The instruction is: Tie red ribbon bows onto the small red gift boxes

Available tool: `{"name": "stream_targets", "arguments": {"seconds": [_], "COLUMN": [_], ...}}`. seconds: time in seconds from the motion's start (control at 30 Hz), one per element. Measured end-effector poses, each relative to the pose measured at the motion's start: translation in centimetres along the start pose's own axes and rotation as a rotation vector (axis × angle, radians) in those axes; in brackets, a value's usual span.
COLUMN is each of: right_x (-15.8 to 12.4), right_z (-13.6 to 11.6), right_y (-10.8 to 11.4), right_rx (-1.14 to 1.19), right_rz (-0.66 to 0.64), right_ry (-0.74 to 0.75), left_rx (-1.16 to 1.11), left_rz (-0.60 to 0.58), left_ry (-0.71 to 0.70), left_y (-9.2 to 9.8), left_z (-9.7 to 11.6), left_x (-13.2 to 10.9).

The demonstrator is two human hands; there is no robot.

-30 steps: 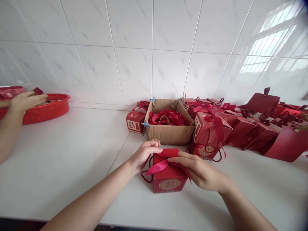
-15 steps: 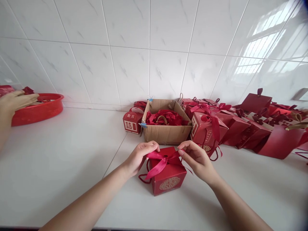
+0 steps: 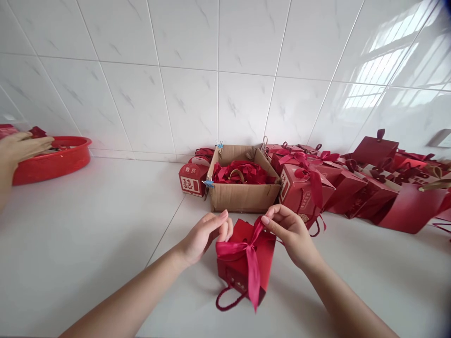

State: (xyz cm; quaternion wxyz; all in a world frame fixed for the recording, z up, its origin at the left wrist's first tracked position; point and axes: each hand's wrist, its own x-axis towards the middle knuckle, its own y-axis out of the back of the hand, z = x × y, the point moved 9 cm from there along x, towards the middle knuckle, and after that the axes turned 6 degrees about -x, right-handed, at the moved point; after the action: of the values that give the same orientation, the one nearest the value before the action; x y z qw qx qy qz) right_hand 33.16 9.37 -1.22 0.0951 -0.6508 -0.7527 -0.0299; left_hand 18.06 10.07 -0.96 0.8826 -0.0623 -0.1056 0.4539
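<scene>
A red gift box (image 3: pixel 265 263) with a twisted cord handle sits on the white counter between my hands. A glossy crimson ribbon bow (image 3: pixel 235 249) is tied on its top, one tail hanging over the near side. My right hand (image 3: pixel 291 232) pinches the bow's right part between thumb and finger. At the box's left, my left hand (image 3: pixel 206 237) has its fingers loosely curled beside the left loop, thumb raised apart; it grips nothing that I can see.
Behind the box stands an open cardboard box (image 3: pixel 246 196) filled with red ribbons. A small red box (image 3: pixel 192 180) is at its left, and several red gift boxes (image 3: pixel 306 188) crowd its right. At far left another person's hand (image 3: pixel 24 150) reaches over a red basin (image 3: pixel 56 164).
The gift box has turned, bringing its cord handle and a ribbon tail to the near side. My left thumb has lifted off the ribbon; my right hand still pinches it.
</scene>
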Motion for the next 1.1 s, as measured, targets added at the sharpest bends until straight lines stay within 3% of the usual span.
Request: {"name": "stream_targets", "arguments": {"seconds": [0.17, 0.33, 0.53, 0.6, 0.73, 0.8, 1.1], "right_x": [0.0, 0.0, -0.3, -0.4, -1.5, -1.9, -2.0], "right_z": [1.0, 0.9, -0.3, -0.9, -2.2, -2.5, -3.4], "right_y": [-0.2, -0.2, 0.8, 0.3, -1.9, -2.3, -2.9], "right_rx": [0.003, -0.033, -0.277, -0.337, -0.483, -0.578, -0.642], "right_rz": [-0.026, -0.01, 0.092, -0.016, -0.408, -0.468, -0.277], "right_ry": [-0.078, -0.051, 0.039, 0.08, 0.235, 0.284, 0.539], "left_rx": [-0.011, 0.033, 0.123, 0.188, 0.351, 0.419, 0.753], "left_rz": [0.067, 0.081, 0.101, 0.138, 0.225, 0.228, 0.08], "left_ry": [-0.014, 0.015, -0.011, -0.042, -0.072, -0.079, 0.085], "left_y": [1.3, 1.9, 2.0, 2.4, 2.8, 2.3, -0.6], "left_z": [0.8, 1.0, 1.3, 1.8, 2.9, 3.5, 3.1], "left_x": [0.1, 0.1, 0.1, 0.1, -0.4, -0.7, -1.6]}}
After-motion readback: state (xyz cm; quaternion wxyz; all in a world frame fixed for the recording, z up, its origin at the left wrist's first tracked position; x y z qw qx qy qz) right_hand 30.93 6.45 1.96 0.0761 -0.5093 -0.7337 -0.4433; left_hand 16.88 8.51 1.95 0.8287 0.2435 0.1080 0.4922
